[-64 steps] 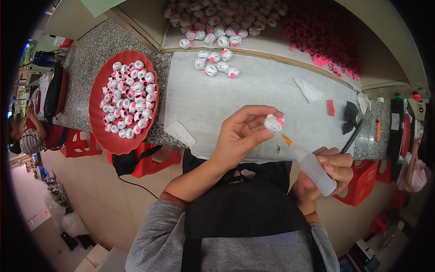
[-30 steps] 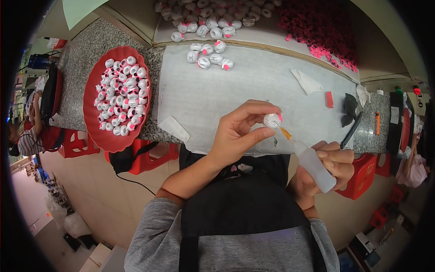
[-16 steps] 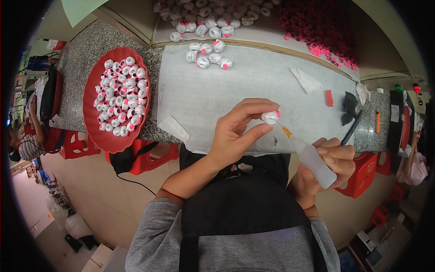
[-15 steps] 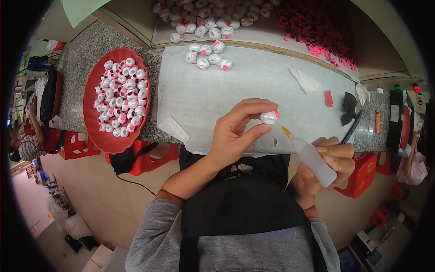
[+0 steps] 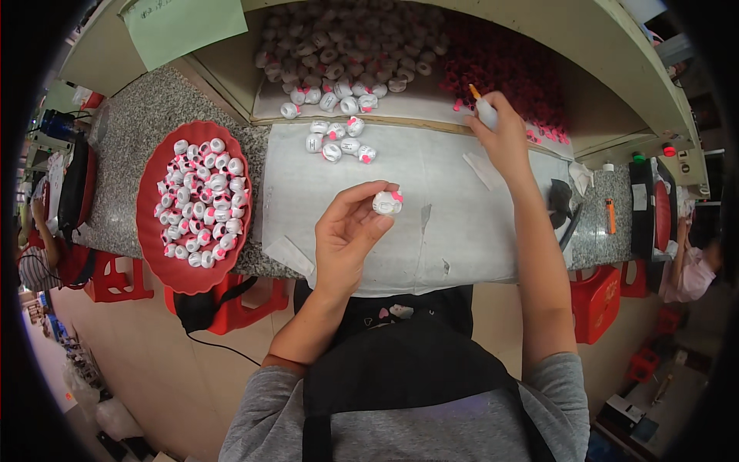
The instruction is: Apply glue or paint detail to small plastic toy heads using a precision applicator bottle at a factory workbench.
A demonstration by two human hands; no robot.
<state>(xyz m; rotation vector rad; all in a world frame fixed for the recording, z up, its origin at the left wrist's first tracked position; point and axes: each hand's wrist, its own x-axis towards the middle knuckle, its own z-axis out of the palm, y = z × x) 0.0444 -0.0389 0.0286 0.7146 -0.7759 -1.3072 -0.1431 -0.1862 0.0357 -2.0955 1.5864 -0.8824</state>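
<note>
Between the thumb and fingers of my left hand (image 5: 346,242) is a small white hollow bead (image 5: 386,204) with a pink piece on its upper right. My right hand (image 5: 502,135) reaches out to the front edge of the shelf box, closed around a translucent squeeze bottle (image 5: 486,114) with an orange needle tip. That tip points up and left, beside a heap of small pink and black pieces (image 5: 508,65). Several loose white beads (image 5: 332,152) lie on the white sheet (image 5: 369,254) beyond my left hand.
A red scalloped tray (image 5: 148,231) full of finished-looking white and pink beads stands at the left. More white beads (image 5: 346,46) are piled in the shelf box. Paper scraps (image 5: 481,169), a black cloth (image 5: 560,199) and an orange pen (image 5: 610,216) lie at the right.
My right hand has carried the bottle up and away from the bead to the pink pieces. My left hand has shifted left with the bead. The whole view has tilted somewhat.
</note>
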